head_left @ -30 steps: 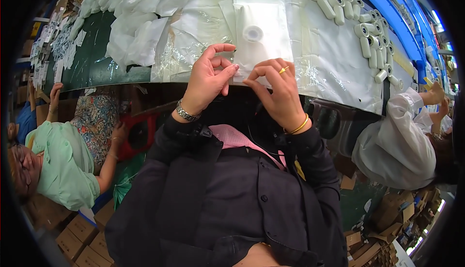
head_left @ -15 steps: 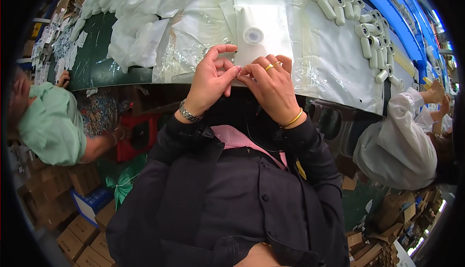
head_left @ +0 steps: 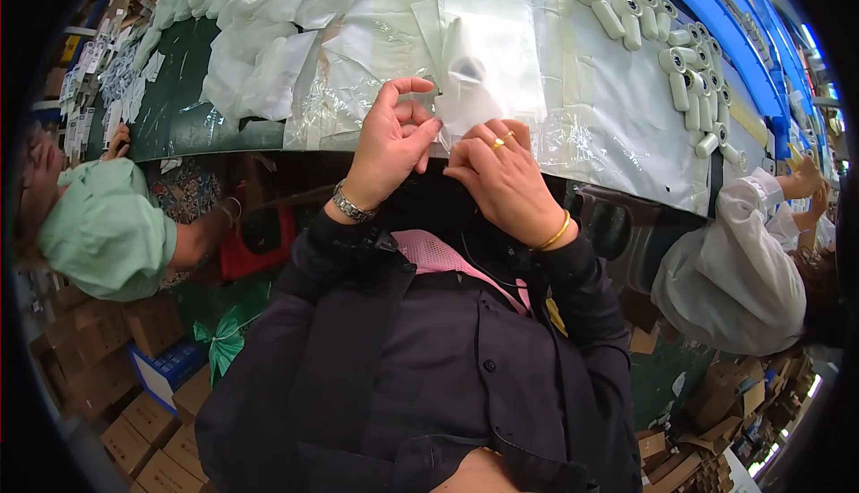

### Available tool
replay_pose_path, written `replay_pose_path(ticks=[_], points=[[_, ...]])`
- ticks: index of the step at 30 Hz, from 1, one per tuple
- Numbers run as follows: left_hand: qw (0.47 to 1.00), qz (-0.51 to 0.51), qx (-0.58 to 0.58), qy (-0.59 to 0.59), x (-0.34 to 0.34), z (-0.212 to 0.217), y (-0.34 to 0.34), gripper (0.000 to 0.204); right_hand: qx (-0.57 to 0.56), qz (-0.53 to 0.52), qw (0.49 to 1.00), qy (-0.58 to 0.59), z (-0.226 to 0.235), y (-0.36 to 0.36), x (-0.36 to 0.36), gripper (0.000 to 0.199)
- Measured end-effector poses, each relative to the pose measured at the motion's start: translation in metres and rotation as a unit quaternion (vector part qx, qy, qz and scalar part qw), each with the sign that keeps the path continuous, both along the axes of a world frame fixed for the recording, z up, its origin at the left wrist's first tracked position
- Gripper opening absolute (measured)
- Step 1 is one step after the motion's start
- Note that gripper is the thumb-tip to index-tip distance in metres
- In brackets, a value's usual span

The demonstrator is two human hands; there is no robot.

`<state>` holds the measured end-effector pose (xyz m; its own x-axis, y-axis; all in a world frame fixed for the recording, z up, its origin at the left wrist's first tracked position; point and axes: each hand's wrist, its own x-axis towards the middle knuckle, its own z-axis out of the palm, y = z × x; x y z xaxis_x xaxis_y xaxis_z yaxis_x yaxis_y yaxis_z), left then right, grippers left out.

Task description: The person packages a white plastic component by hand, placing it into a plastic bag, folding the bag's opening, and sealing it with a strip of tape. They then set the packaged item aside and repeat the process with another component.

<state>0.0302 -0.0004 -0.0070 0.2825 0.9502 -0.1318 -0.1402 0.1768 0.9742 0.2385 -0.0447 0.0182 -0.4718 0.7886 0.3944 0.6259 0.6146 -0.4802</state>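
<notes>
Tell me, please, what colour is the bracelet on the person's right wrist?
Gold: a thin bangle on the right hand, seen best in the head view.

A factory packing line: conveyor belt [head_left: 188, 108], white rollers [head_left: 680, 55], stacked cardboard boxes [head_left: 143, 439].

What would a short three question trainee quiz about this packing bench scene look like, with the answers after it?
1. True or false: both hands grip the small white piece at the bench edge.
2. Which wrist carries the metal watch: A left, B right?
3. Fill in: the white rollers lie to the person's ____.

Key: 1 true; the left hand and right hand both pinch it. 2 A; the right wears a gold bangle. 3 right.
</notes>
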Motion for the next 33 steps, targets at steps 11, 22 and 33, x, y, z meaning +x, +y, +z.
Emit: replay_pose_path(ticks=[11, 22, 33], points=[[0.993, -0.095, 0.008, 0.072, -0.039, 0.017, -0.005, 0.025, -0.195, -0.237, 0.873, 0.38, 0.003, -0.065, 0.1, 0.01], [0.877, -0.016, 0.383, 0.29, -0.044, 0.022, 0.0, 0.04, 0.112, -0.235, 0.965, 0.021, -0.018, -0.048, 0.062, 0.022], [0.825, -0.07, 0.495, 0.264, -0.04, -0.001, 0.012, 0.037, 0.095, -0.093, 0.99, 0.05, -0.024, -0.009, 0.034, 0.027]])
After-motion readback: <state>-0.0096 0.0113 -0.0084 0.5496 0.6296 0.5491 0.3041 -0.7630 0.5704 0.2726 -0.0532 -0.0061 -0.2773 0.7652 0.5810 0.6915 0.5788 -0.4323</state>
